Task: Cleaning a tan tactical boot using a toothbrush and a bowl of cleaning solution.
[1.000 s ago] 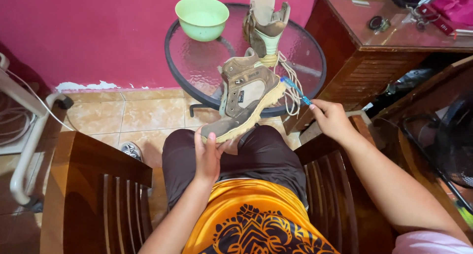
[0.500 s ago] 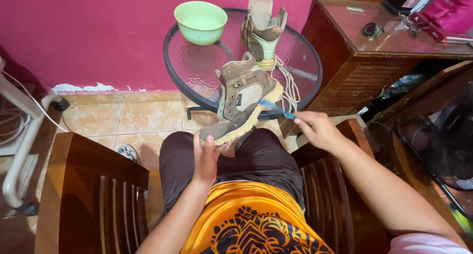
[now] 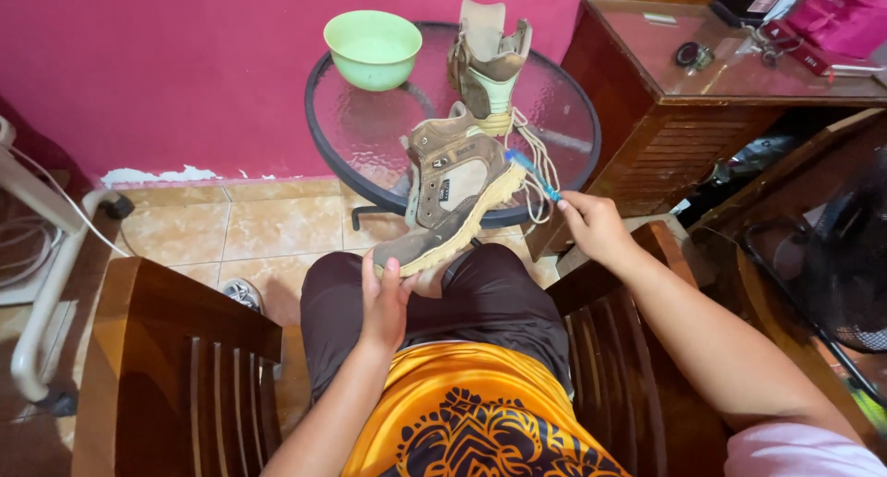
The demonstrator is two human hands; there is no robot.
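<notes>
Left hand (image 3: 386,297) grasping toe of brown boot (image 3: 453,200) on lap; right hand (image 3: 596,226) gripping blue toothbrush (image 3: 533,174) against sole edge.

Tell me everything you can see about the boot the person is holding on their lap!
The boot is a brown and tan ankle boot with a thick, pale, dirty sole. It looks like worn suede or leather, with a padded collar and a small dark patch on its side. It tilts toe-down over the person's knee, by the glass table. The left hand grips its toe, and the right hand holds a blue brush at its heel.
</notes>
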